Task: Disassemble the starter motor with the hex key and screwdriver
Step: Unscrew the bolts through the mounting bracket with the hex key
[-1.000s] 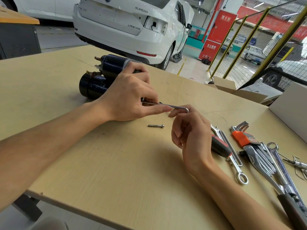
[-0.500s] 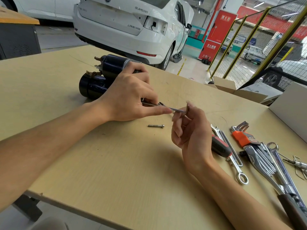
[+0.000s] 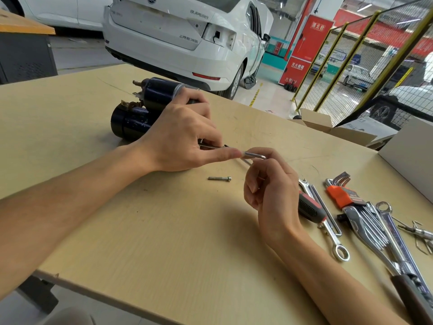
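The black starter motor (image 3: 140, 113) lies on the wooden table (image 3: 164, 231) at the upper left. My left hand (image 3: 182, 134) lies over its near end, fingers curled on the housing and the thumb stretched along the shaft of a silver hex key (image 3: 255, 156). My right hand (image 3: 271, 184) pinches the bent end of that hex key with fingertips. The key's tip is hidden under my left hand. One loose bolt (image 3: 219, 178) lies on the table just below the hands. A screwdriver with a red-and-black handle (image 3: 309, 207) lies to the right, partly behind my right hand.
Right of the hands lie combination wrenches (image 3: 332, 235), an orange holder of hex keys (image 3: 339, 191), a fan of chrome wrenches (image 3: 375, 226) and small pliers (image 3: 419, 231). Cardboard boxes (image 3: 412, 156) stand at the far right edge. A white car (image 3: 182, 31) is parked behind the table.
My right hand has turned the hex key's bent end round, from up by the fingertips back to lying flat toward the right. My left hand and the motor stay put.
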Demonstrator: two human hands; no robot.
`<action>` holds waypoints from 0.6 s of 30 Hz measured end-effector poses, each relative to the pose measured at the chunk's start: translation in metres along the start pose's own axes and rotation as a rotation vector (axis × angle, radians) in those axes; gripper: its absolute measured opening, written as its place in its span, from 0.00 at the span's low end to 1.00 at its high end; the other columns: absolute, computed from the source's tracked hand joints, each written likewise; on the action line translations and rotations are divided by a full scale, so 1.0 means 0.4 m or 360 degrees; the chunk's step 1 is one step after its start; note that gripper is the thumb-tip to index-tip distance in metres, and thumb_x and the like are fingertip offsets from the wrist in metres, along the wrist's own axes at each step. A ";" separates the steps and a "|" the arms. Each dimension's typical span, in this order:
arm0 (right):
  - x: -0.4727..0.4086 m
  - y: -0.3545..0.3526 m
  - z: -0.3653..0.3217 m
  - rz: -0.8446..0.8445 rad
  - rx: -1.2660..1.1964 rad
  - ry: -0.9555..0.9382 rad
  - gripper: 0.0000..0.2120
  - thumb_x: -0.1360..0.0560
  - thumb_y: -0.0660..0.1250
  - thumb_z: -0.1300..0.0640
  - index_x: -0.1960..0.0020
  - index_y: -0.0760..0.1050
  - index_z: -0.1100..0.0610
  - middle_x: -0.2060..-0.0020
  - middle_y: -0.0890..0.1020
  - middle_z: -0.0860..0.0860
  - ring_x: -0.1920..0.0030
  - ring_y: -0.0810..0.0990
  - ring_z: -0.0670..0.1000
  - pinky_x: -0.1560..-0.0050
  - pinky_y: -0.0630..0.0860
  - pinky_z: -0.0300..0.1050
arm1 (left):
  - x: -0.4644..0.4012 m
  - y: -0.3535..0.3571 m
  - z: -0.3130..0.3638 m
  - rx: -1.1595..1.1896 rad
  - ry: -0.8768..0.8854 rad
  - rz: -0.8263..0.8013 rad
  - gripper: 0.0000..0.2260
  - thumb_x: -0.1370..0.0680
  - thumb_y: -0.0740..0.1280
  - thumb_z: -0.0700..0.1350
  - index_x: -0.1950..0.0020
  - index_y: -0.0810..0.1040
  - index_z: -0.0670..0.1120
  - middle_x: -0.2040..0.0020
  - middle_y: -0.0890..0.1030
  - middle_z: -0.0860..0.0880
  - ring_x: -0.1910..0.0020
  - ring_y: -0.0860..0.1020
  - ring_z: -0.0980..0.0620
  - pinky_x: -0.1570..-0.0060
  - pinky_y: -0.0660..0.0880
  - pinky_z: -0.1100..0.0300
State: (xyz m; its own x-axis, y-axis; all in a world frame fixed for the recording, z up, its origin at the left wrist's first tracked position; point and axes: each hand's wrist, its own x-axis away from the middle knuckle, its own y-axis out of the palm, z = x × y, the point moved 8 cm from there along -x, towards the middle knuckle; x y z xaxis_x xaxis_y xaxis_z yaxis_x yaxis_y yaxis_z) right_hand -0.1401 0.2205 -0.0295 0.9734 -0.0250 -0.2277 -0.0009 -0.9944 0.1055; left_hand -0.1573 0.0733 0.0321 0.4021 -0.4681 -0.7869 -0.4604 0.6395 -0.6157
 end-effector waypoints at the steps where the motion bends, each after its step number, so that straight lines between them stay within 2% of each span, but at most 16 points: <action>1: -0.001 -0.004 0.005 0.0035 -0.0004 0.0042 0.19 0.22 0.55 0.64 0.62 0.79 0.49 0.78 0.67 0.50 0.78 0.63 0.48 0.77 0.59 0.35 | -0.001 -0.001 0.001 -0.0002 0.0006 0.0008 0.19 0.24 0.69 0.60 0.66 0.84 0.49 0.68 0.81 0.55 0.56 0.70 0.59 0.39 0.69 0.42; 5: -0.004 -0.003 0.011 0.0033 -0.0065 0.0136 0.21 0.20 0.56 0.53 0.69 0.77 0.48 0.78 0.67 0.49 0.79 0.64 0.48 0.76 0.59 0.37 | -0.001 -0.002 0.003 -0.0005 0.0009 0.0021 0.20 0.24 0.68 0.62 0.67 0.84 0.48 0.69 0.81 0.55 0.58 0.75 0.54 0.38 0.66 0.49; 8: -0.002 0.018 0.001 -0.0105 -0.0118 0.0073 0.21 0.24 0.57 0.46 0.72 0.74 0.51 0.79 0.66 0.49 0.80 0.63 0.47 0.77 0.60 0.37 | 0.000 -0.002 0.002 -0.0017 0.0010 0.0011 0.20 0.25 0.68 0.62 0.66 0.85 0.48 0.68 0.81 0.55 0.57 0.75 0.54 0.39 0.67 0.47; 14: 0.000 0.020 -0.008 -0.0174 -0.0085 -0.0057 0.11 0.30 0.57 0.55 0.67 0.76 0.53 0.79 0.66 0.50 0.79 0.63 0.48 0.76 0.59 0.35 | 0.001 -0.002 0.000 -0.0005 -0.0002 0.0017 0.19 0.25 0.68 0.61 0.65 0.85 0.48 0.68 0.81 0.53 0.55 0.70 0.58 0.40 0.70 0.43; 18: 0.003 0.009 -0.003 -0.0064 0.0005 -0.0040 0.13 0.28 0.57 0.60 0.64 0.78 0.52 0.78 0.67 0.50 0.78 0.62 0.48 0.75 0.59 0.33 | 0.003 0.001 -0.005 -0.0005 -0.0027 -0.0011 0.18 0.24 0.68 0.60 0.64 0.85 0.48 0.67 0.81 0.52 0.52 0.70 0.56 0.42 0.70 0.37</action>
State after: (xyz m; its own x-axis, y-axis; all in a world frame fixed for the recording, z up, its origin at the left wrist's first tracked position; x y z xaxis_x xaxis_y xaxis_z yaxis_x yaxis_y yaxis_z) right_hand -0.1387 0.2170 -0.0281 0.9666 0.0127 -0.2560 0.0377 -0.9950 0.0927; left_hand -0.1587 0.0719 0.0309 0.4185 -0.4620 -0.7820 -0.4603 0.6343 -0.6211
